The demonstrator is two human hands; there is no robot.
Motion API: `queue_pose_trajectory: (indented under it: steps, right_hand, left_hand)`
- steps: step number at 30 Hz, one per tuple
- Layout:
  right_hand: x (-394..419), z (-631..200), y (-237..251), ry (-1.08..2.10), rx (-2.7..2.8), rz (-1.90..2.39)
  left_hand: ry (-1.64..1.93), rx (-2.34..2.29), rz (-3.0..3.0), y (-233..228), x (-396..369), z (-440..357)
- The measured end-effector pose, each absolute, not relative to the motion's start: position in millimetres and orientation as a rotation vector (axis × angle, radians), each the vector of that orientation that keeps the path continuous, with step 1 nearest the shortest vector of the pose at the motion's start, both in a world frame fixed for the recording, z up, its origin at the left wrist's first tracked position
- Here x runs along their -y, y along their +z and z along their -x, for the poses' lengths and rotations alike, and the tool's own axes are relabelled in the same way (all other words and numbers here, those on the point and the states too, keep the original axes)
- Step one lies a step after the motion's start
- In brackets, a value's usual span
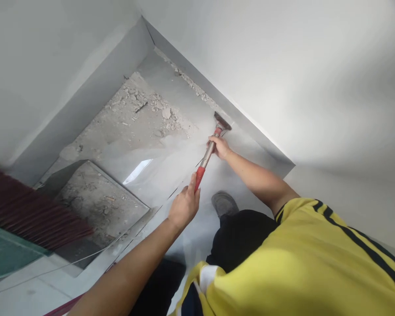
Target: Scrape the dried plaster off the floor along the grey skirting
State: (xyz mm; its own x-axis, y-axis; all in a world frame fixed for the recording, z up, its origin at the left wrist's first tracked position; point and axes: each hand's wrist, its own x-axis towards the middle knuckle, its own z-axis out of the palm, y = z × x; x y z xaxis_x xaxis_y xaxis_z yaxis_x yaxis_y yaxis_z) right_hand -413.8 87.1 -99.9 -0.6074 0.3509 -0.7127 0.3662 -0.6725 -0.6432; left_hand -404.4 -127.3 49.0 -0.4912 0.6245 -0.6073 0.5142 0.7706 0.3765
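Both my hands hold one long scraper point(208, 154), with red grips, a bare metal shaft and a wide, dirty blade. My left hand point(186, 202) is closed around the red grip at the near end. Further up, my right hand point(220, 146) wraps the shaft just below the head. The blade sits at the foot of the right wall, close to the grey skirting point(250, 125). Pale debris point(197, 91) runs along that skirting beyond the blade. Smooth grey floor point(171, 160) lies beside the tool.
Broken rubble point(158, 107) is strewn along the left wall. A grey-edged, tray-like thing point(118, 183) with rubble stands at the left. Near it are maroon bristle-like strands point(36, 215), a green panel point(9, 252) and a thin cord point(62, 264). My shoe point(224, 203) is close to the scraper.
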Motion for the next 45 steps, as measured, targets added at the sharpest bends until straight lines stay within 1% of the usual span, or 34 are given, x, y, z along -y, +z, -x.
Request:
queue_pose_trajectory:
  steps: [3,7,10,13,17,19,21,25,28,30,34,36,38,43,45]
  right_hand:
    - [-28,405,-99,-2.459,-1.172,-1.297]
    - [79,388,-80,-2.368,-0.965,-0.982]
    - [122,381,-64,-2.283,-0.846,-0.794]
    - [115,382,-65,-2.277,-0.851,-0.855]
    - [71,387,-85,-2.426,-1.029,-1.024]
    - [66,387,-89,-2.451,-1.088,-1.047]
    - [84,384,-85,-2.396,-1.066,-1.017]
    - [161,373,-67,-2.205,-0.872,-0.824]
    - [189,366,-62,-2.171,-0.768,-0.748]
    - [174,365,-69,-2.217,-0.797,-0.8]
    - [106,365,-84,-2.358,-0.995,-0.971]
    - [94,362,-84,-2.385,-1.032,-0.999]
    - [112,360,-82,-2.371,-0.975,-0.982]
    - [207,363,-67,-2.176,-0.717,-0.727]
    - [217,365,-64,-2.112,-0.709,-0.687]
  left_hand:
    - [0.179,-2.194,-0.831,63,187,396]
    - [0.119,-2.226,-0.8,95,298,374]
    - [0.066,-2.245,-0.831,117,343,364]
    - [0.037,-2.241,-0.782,120,333,367]
    - [0.07,-2.191,-0.711,101,281,381]
    - [0.075,-2.173,-0.682,97,272,380]
    - [0.078,-2.178,-0.636,103,287,373]
    - [0.019,-2.216,-0.507,134,355,343]
    - [-0.047,-2.205,-0.452,145,382,330]
    - [-0.033,-2.173,-0.469,135,374,336]
    - [0.014,-2.109,-0.623,100,323,360]
    - [0.031,-2.104,-0.665,93,314,363]
    - [0.051,-2.109,-0.616,98,330,357]
    - [0.012,-2.158,-0.355,134,412,333]
    - [-0.023,-2.155,-0.347,137,423,332]
